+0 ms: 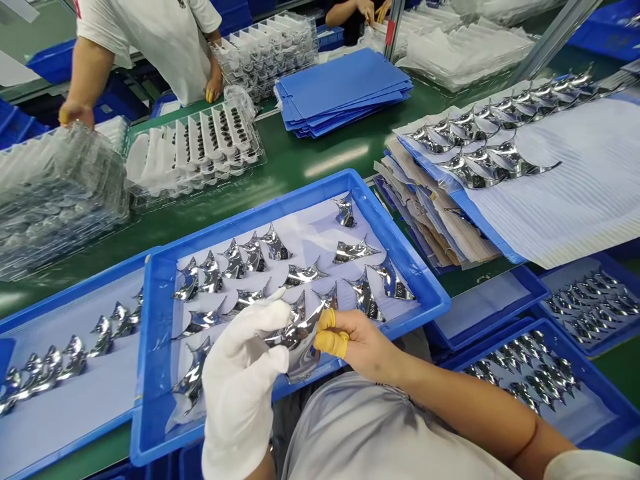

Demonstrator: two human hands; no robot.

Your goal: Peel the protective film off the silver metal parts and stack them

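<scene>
My left hand [245, 380], in a white glove, grips the left end of a shiny chrome part [297, 330] above the near edge of a blue tray [146, 373]. At the part's right end, my right hand [360, 343] pinches it between thumb and forefinger, both in yellow finger covers. A clear film seems to hang below the part, near my right fingertips. Several similar curved chrome pieces [353, 251] lie on the white liner of the tray around my hands.
More blue trays with chrome parts stand at left [75, 437] and lower right [607, 407]. Blue sheets [345, 87] lie beyond, beside clear blister trays [195, 150]. A lined stack [590, 180] carries chrome parts at right. A person in a white shirt [155, 47] works across the table.
</scene>
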